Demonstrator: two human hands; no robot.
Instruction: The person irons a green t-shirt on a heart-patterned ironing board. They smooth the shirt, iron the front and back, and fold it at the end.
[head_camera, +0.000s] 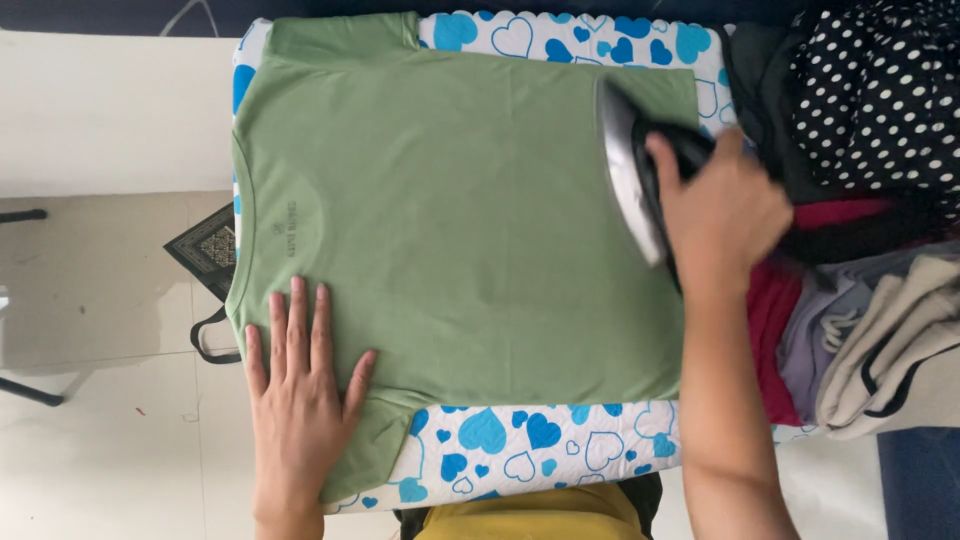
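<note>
A green t-shirt (460, 220) lies spread flat on an ironing board with a white cover printed with blue hearts (520, 445). My left hand (300, 385) rests flat, fingers apart, on the shirt's near left corner by the sleeve. My right hand (720, 215) grips the black handle of a clothes iron (628, 170), whose silver soleplate stands tilted on its edge at the shirt's right hem. My hand hides most of the handle.
A pile of clothes sits at the board's right end: a black polka-dot garment (880, 90), a red one (775, 320), grey and beige ones (890, 340). Pale tiled floor (100, 400) lies to the left, with a small dark patterned mat (208, 248).
</note>
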